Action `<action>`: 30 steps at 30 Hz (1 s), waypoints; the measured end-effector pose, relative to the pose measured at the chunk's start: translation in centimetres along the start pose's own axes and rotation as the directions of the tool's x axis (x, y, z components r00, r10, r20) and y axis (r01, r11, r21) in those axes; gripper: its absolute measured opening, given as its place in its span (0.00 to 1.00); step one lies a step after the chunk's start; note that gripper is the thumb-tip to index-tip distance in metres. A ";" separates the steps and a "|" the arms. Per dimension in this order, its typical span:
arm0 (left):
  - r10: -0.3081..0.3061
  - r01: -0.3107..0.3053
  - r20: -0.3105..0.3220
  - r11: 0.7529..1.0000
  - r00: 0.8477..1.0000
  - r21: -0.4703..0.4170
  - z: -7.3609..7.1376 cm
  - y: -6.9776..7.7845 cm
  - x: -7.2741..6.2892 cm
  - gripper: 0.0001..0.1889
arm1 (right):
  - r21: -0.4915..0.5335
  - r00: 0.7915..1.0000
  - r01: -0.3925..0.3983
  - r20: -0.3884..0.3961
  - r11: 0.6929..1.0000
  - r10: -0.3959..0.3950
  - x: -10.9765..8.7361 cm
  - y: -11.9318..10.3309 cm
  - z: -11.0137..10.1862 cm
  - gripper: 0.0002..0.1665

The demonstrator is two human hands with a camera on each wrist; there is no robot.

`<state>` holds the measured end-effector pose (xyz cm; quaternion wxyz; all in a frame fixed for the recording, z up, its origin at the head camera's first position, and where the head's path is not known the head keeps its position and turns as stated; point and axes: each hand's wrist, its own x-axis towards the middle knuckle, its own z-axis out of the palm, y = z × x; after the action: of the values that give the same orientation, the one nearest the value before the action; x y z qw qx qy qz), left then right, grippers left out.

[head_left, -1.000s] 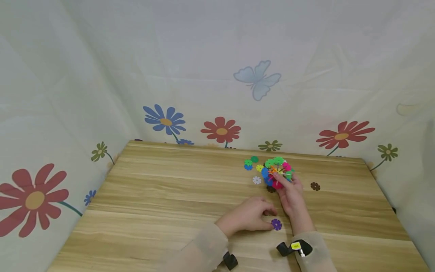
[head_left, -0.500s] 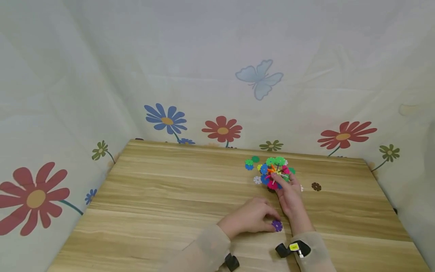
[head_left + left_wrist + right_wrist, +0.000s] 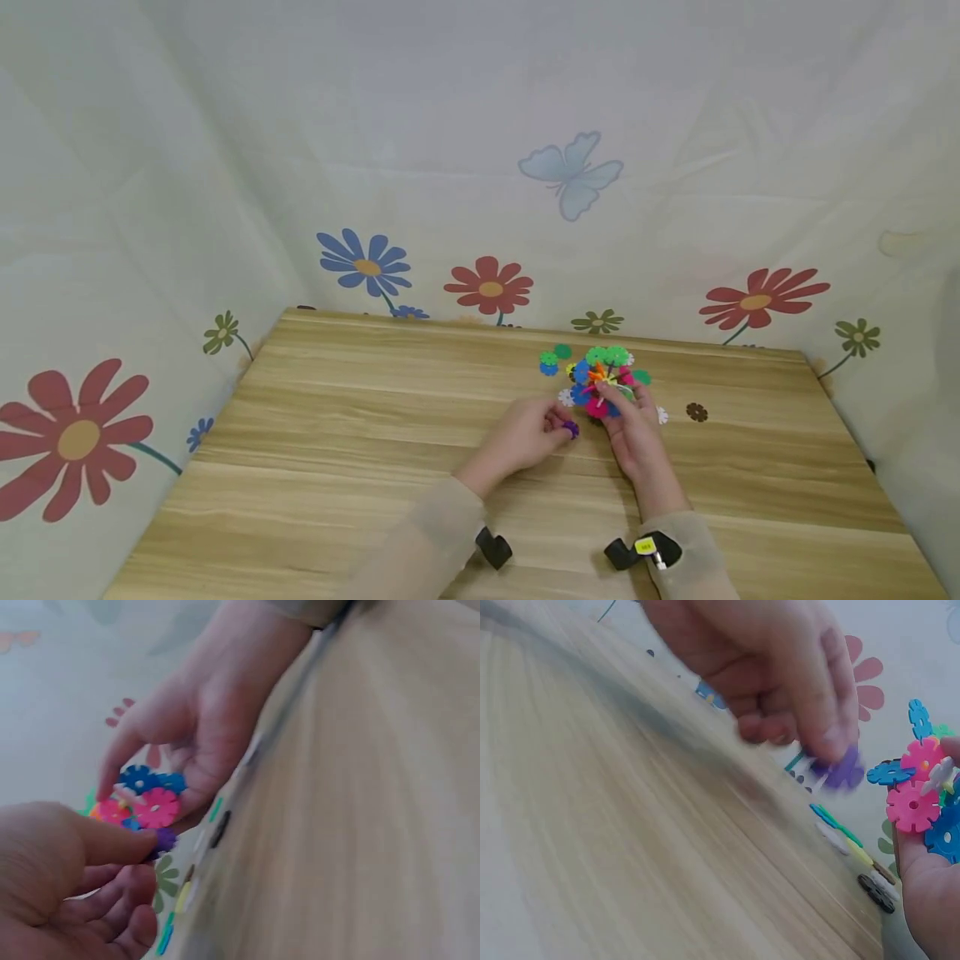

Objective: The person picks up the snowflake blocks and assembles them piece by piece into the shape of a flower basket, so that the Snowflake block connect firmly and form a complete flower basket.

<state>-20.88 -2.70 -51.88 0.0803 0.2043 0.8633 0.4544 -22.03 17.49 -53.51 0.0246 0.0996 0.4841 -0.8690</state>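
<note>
Between thumb and fingers my left hand (image 3: 528,433) pinches a purple notched disc (image 3: 571,429), lifted off the table; the left wrist view shows the purple disc (image 3: 164,841) at the thumb tip. To its right, my right hand (image 3: 636,429) holds a cluster of interlocked snowflake discs (image 3: 603,383) in green, blue, pink, orange and yellow. The right wrist view has a pink disc (image 3: 913,805) of that cluster facing the camera, with blue discs around it. The purple disc is near the cluster but apart from it. My right fingers partly hide the cluster's right side.
Loose discs lie around the cluster on the wooden table (image 3: 337,417): a green disc (image 3: 562,351), a blue disc (image 3: 549,369), a white disc (image 3: 566,397) and a brown disc (image 3: 697,412). A flower-printed curtain (image 3: 480,167) stands behind the table's far edge.
My left hand has picked the purple disc up from the table near the front and carried it away from me, toward the cluster. My right hand has shifted the cluster slightly left.
</note>
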 end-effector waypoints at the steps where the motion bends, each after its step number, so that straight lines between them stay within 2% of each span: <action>1: -0.019 0.016 -0.063 0.999 0.998 -0.037 -0.5 -0.1 0.1 0.03 | 0.000 1.000 0.001 0.004 1.000 -0.001 0.0 0.1 0.1 0.25; 4: -0.074 0.037 -0.212 0.984 0.974 -0.175 -1.8 -0.1 0.2 0.03 | 0.003 1.000 0.009 0.012 1.000 -0.009 -0.1 0.3 0.6 0.26; 7: -0.100 0.020 -0.271 0.959 0.957 -0.282 -2.5 0.0 0.1 0.06 | 0.009 1.000 0.017 0.014 1.000 -0.017 -0.3 0.6 1.0 0.27; 9: -0.104 0.012 -0.266 0.945 0.958 -0.328 -2.7 0.1 0.0 0.09 | 0.017 1.000 0.026 0.008 1.000 -0.026 -0.3 0.9 1.3 0.29; 15: -0.086 -0.005 -0.232 0.931 0.969 -0.364 -2.3 0.3 0.0 0.13 | 0.054 0.997 0.071 -0.010 0.996 -0.070 -0.5 1.8 2.3 0.33; 30: -0.051 -0.033 -0.227 0.934 0.973 -0.356 -1.8 0.6 0.0 0.13 | 0.058 0.994 0.109 -0.031 0.992 -0.108 -0.7 2.2 2.7 0.33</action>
<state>-21.25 -3.71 -50.35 0.0168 0.1279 0.7707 0.6241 -21.44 13.96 -53.80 -0.0325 0.0859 0.4628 -0.8817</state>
